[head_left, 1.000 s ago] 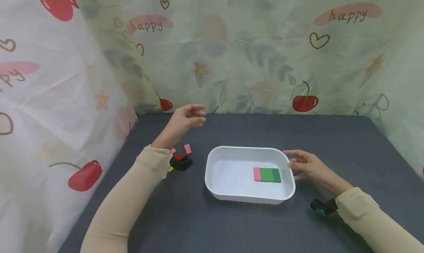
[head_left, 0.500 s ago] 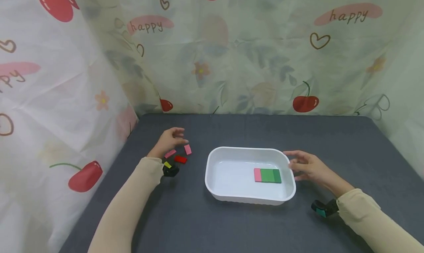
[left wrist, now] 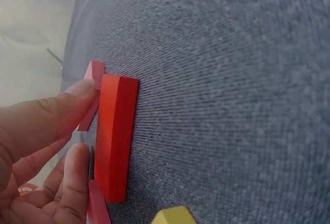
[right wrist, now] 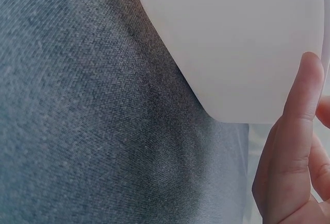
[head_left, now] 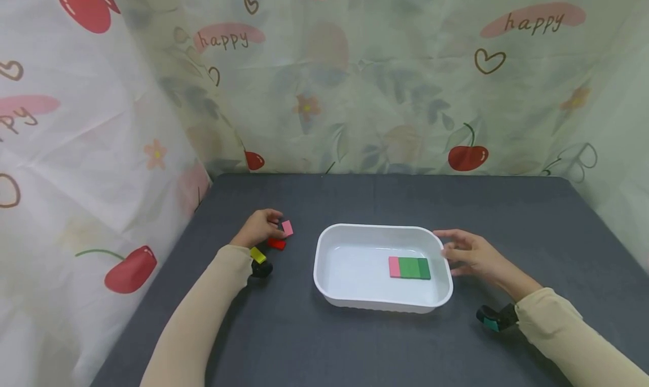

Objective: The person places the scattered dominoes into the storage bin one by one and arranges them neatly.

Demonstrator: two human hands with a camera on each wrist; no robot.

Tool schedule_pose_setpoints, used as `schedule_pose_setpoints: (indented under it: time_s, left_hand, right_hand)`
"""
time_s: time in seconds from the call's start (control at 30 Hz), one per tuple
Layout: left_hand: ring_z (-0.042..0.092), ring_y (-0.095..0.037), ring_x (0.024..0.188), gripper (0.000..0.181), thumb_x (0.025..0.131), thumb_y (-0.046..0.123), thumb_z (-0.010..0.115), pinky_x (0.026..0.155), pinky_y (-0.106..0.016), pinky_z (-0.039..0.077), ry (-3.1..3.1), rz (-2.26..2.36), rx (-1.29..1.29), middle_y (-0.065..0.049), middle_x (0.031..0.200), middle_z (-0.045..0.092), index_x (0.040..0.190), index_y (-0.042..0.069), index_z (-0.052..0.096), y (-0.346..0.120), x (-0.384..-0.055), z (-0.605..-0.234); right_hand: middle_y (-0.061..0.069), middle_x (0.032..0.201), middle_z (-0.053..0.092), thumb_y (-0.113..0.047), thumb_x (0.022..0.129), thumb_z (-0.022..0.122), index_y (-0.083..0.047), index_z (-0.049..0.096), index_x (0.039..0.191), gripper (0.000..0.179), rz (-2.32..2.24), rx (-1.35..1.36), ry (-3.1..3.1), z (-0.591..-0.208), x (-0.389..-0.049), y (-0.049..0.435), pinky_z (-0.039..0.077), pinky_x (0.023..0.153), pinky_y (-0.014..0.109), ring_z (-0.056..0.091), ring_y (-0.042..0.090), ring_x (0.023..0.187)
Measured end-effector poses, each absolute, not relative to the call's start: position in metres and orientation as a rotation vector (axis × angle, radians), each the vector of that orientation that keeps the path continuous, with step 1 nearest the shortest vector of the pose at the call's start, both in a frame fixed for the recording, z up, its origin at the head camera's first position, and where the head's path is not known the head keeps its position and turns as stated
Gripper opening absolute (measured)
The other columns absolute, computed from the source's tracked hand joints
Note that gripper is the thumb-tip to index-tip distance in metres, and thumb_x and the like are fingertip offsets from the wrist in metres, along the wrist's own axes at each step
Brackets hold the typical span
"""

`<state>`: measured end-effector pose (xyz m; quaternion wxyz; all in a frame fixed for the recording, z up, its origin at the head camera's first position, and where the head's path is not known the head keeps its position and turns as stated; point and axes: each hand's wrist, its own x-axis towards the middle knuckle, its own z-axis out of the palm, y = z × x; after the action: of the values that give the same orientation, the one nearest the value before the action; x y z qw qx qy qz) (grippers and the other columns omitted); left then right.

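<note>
My left hand (head_left: 257, 228) is low over the small blocks at the table's left, nothing visibly gripped. In the left wrist view its thumb overlaps one pink block (left wrist: 94, 72), and its fingers lie beside a second pink block (left wrist: 98, 206). Between hand and bare cloth lies a red block (left wrist: 116, 136); a yellow block (left wrist: 174, 216) shows at the bottom edge. My right hand (head_left: 469, 254) touches the right end of a white tray (head_left: 345, 291), fingers fairly straight against its outside. Inside the tray, a pink block (head_left: 394, 267) and green blocks (head_left: 413, 267) form a row.
A dark grey cloth (head_left: 375, 347) covers the table. Printed curtains (head_left: 355, 94) hang behind it and at both sides. Black wrist devices sit near the left cuff (head_left: 261, 269) and right cuff (head_left: 497, 317).
My left hand has come down and towards me, from above the table's far part to the loose blocks, and now hides one pink block in the head view. The right hand and tray stay put.
</note>
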<state>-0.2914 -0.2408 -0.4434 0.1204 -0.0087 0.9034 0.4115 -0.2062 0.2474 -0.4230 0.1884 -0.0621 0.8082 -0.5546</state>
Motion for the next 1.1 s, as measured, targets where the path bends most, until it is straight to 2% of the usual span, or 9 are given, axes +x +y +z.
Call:
schedule_pose_setpoints:
  time_s: [0.3, 0.8, 1.1]
  left_hand:
    - [0.053, -0.029, 0.116, 0.054, 0.079, 0.010, 0.079, 0.098, -0.043, 0.046, 2.666, 1.099, -0.041, -0.015, 0.128, 0.058, 0.129, 0.007, 0.058, -0.232, -0.288, -0.439]
    - [0.054, -0.027, 0.105, 0.045, 0.079, 0.013, 0.079, 0.089, -0.039, 0.049, 2.705, 1.065, -0.047, -0.013, 0.115, 0.061, 0.121, 0.007, 0.063, -0.225, -0.285, -0.434]
    - [0.062, -0.023, 0.100, 0.045, 0.080, 0.012, 0.078, 0.088, -0.037, 0.053, 2.693, 1.284, 0.003, -0.010, 0.111, 0.066, 0.121, 0.010, 0.061, -0.197, -0.279, -0.400]
  right_hand:
    - [0.011, 0.106, 0.062, -0.024, 0.093, 0.065, -0.001, 0.035, 0.146, 0.065, -1.566, -0.177, 2.266, -0.423, -0.207, 0.248, 0.058, 0.075, 0.037, 0.062, 0.015, 0.093]
    - [0.015, 0.109, 0.061, -0.026, 0.092, 0.066, -0.002, 0.035, 0.146, 0.067, -1.550, -0.170, 2.288, -0.424, -0.206, 0.248, 0.058, 0.076, 0.037, 0.062, 0.019, 0.095]
    - [0.014, 0.107, 0.061, -0.024, 0.093, 0.065, -0.001, 0.035, 0.145, 0.064, -1.554, -0.181, 2.271, -0.422, -0.207, 0.248, 0.058, 0.074, 0.038, 0.062, 0.017, 0.093]
